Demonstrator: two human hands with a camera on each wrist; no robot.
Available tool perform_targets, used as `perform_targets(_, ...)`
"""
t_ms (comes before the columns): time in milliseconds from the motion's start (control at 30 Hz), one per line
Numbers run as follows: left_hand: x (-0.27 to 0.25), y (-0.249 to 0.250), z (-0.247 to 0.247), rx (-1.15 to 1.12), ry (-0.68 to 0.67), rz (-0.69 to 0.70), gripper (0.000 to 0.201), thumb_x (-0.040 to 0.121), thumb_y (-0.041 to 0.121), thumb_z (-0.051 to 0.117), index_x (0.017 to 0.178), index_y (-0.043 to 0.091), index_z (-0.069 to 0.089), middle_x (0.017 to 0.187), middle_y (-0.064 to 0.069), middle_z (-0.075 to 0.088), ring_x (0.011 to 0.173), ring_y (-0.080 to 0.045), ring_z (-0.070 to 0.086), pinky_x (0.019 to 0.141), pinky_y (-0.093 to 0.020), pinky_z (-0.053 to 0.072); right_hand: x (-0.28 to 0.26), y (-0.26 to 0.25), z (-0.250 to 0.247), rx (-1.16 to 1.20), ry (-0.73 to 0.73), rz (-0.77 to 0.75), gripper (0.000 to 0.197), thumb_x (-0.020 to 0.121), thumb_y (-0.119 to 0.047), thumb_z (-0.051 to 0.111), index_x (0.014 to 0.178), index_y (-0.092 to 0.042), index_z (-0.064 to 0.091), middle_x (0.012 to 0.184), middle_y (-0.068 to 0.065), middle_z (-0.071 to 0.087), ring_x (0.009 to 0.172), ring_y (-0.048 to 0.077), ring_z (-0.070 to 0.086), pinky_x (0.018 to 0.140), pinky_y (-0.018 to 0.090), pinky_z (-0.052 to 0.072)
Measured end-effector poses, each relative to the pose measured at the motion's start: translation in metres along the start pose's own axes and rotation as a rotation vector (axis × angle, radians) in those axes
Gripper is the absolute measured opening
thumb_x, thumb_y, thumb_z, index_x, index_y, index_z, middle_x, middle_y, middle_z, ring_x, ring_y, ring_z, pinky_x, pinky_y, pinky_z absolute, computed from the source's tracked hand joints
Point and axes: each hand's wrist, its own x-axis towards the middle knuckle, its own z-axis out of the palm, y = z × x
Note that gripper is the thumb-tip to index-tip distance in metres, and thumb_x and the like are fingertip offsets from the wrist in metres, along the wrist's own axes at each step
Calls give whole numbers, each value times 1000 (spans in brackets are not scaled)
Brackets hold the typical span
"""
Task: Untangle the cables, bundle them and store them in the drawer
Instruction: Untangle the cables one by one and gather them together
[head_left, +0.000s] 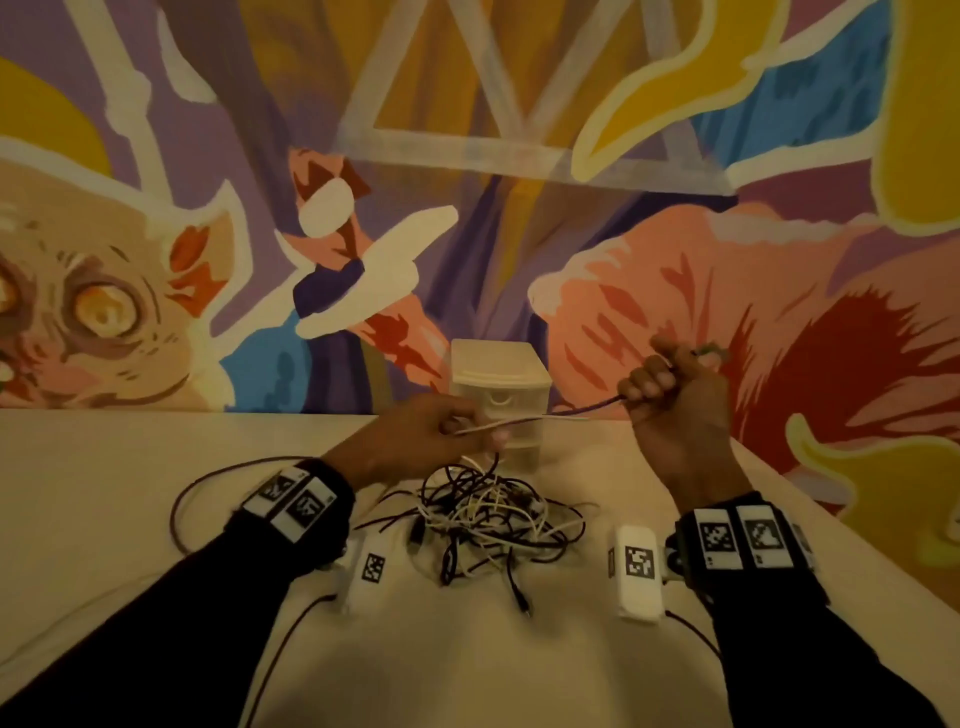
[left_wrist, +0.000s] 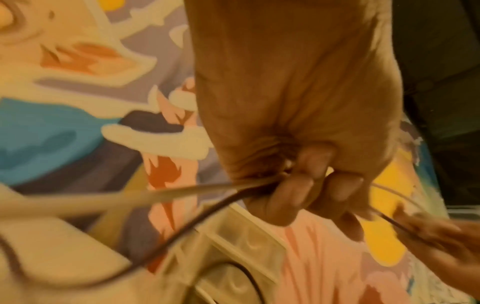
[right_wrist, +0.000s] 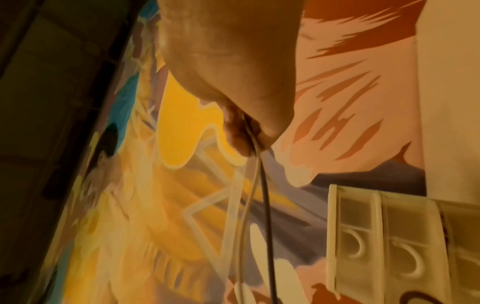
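Observation:
A tangle of black and white cables (head_left: 488, 519) lies on the table between my wrists. My left hand (head_left: 441, 431) is raised above it and pinches a white and a dark cable (left_wrist: 182, 191) in curled fingers. My right hand (head_left: 670, 384) is higher and to the right, fist closed round the same dark cable (head_left: 597, 405) and a pale one (right_wrist: 255, 164), with a plug end sticking out past the thumb. The cable runs taut between both hands. A small white drawer unit (head_left: 498, 395) stands behind the hands against the wall, its drawers closed.
A painted mural wall (head_left: 467, 208) rises right behind the table (head_left: 130, 467). Two white tagged devices (head_left: 636, 571) sit on the table near my wrists, each with a dark lead. A long dark cable loops at the left (head_left: 179, 504).

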Motion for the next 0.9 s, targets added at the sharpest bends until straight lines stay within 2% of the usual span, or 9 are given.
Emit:
perform_targets(100, -21, -12, -34, 102, 90, -85, 45, 95, 68, 62, 93, 28, 82, 58, 24, 57, 61, -1, 52, 60, -18, 41, 2, -5, -25, -20, 115, -9, 29, 114, -12, 31, 107, -14, 59, 60, -6, 35, 47, 10, 25, 43, 24, 25)
perform_targets(200, -40, -43, -70, 320, 223, -156, 70, 97, 77, 44, 71, 22, 78, 60, 8, 63, 62, -8, 56, 68, -30, 48, -4, 1, -33, -66, 185, 20, 32, 112, -12, 30, 94, -17, 55, 57, -8, 30, 43, 9, 21, 38, 22, 20)
perform_targets(300, -59, -80, -106, 696, 449, -208, 81, 97, 79, 41, 52, 16, 61, 47, 2, 56, 49, -13, 56, 59, -35, 47, -9, 8, -37, -112, 178, 53, 33, 114, -19, 34, 89, -18, 55, 55, -8, 26, 41, 8, 20, 38, 22, 17)
perform_targets(400, -76, -94, -139, 1094, 712, -33, 72, 98, 73, 52, 50, 19, 56, 45, -1, 51, 44, -23, 48, 55, -36, 46, -14, 16, -32, -192, 51, 169, 32, 115, -24, 40, 87, -18, 56, 55, -8, 23, 40, 8, 19, 39, 23, 16)
perform_targets(467, -79, -91, -148, 1187, 548, -50, 70, 93, 78, 39, 56, 24, 62, 53, 5, 56, 52, -17, 48, 71, -39, 49, -17, 23, -27, -306, -43, 271, 31, 114, -25, 44, 89, -16, 59, 53, -7, 22, 39, 8, 18, 39, 24, 15)
perform_targets(600, -74, -81, -113, 1112, -308, -629, 55, 89, 88, 47, 99, 40, 72, 113, 18, 65, 111, -11, 60, 110, -40, 37, -21, 35, -25, -499, -140, 402, 36, 112, -35, 52, 85, -14, 62, 52, -6, 19, 39, 9, 15, 41, 27, 11)
perform_targets(700, -64, -80, -77, 751, -231, -424, 67, 75, 92, 49, 105, 37, 75, 111, 19, 72, 100, -3, 65, 98, -31, 49, -22, 46, -25, -467, -196, 433, 39, 111, -41, 54, 84, -14, 63, 53, -6, 15, 40, 9, 12, 37, 24, 14)
perform_targets(767, -50, -68, -53, 462, -137, -283, 60, 79, 87, 54, 98, 35, 78, 97, 17, 78, 87, -3, 72, 90, -29, 55, -21, 54, -26, -386, -243, 457, 42, 111, -41, 53, 83, -13, 68, 58, -5, 10, 43, 10, 9, 37, 24, 13)
perform_targets(900, -25, -50, -12, 278, -236, -153, 35, 99, 58, 67, 92, 27, 82, 87, 13, 81, 76, -4, 74, 86, -28, 57, -20, 67, -33, -348, -269, 543, 48, 113, -37, 47, 82, -13, 75, 60, -5, 9, 37, 5, 15, 34, 21, 12)
